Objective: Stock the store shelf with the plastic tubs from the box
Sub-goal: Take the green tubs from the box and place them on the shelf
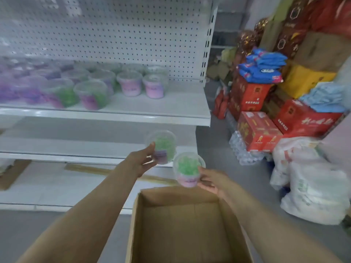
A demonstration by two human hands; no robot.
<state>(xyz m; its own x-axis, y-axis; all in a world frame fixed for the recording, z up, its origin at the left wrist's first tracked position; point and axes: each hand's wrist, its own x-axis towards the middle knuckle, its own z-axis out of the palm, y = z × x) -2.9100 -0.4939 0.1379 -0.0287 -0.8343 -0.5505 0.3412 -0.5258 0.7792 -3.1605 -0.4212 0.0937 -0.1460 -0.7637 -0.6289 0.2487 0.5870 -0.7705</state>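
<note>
My left hand (142, 160) grips a clear plastic tub (163, 147) with green filling and a purple label, held up in front of the lower shelves. My right hand (212, 180) holds a second tub (188, 168) of the same kind, just above the far edge of the open cardboard box (136, 221). The part of the box's inside that I can see holds no tubs. On the white upper shelf (171, 109) stand several lidded tubs (131, 83) with green, pink and purple contents, filling its left and middle part.
A white pegboard (123, 31) backs the shelf. Two lower shelves (76, 147) run below. To the right stand stacked red cartons (258, 133), blue packets (264, 67), a pack of water bottles (241, 149) and white sacks (311, 186) on the grey floor.
</note>
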